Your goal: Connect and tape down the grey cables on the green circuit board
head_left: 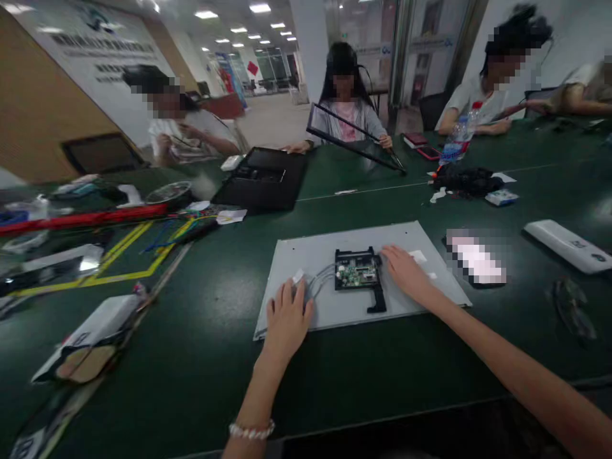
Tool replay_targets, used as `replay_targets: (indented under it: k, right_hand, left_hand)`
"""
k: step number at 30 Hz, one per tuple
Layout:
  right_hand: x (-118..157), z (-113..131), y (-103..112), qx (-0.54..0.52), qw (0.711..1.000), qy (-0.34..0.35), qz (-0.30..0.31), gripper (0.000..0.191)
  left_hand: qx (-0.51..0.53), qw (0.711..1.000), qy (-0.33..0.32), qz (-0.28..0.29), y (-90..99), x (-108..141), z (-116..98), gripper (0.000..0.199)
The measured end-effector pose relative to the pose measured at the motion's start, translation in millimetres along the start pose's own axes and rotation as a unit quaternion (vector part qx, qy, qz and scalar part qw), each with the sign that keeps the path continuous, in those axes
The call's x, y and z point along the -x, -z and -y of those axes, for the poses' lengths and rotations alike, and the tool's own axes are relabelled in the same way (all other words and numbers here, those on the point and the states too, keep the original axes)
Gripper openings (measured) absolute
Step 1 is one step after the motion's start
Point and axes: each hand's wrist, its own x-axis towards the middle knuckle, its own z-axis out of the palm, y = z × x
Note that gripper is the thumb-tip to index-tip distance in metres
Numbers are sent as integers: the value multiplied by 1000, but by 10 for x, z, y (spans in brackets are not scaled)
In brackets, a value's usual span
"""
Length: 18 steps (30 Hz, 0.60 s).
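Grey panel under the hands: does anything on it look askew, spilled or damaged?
Nothing stands out: the grey panel lies flat, the circuit board sits in its black frame, and no spill or break shows.

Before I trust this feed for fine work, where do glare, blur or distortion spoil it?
Head view: pale glare on the green table, ceiling lights blown white, wide-angle stretch toward the edges, circuit board too soft for fine markings.

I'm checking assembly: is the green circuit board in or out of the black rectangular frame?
In: the green circuit board lies inside the black rectangular frame, bordered by its edges.
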Motion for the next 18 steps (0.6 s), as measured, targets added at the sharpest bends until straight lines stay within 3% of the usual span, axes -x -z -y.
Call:
replay_targets:
  k: [7,13,18]
  right_hand:
    - [16,-32,46,-12,1000,-29,-6,41]
    - [-24,-154,151,-20,999,-35,3,34]
    - [-36,-171,169,-24,999,-40,-2,31]
  left_hand:
    - [37,999,-14,15,199,-45,-12,42]
    - [74,995,-53,29,403,-344,3,32]
    - [70,995,-70,11,358,-545,-35,27]
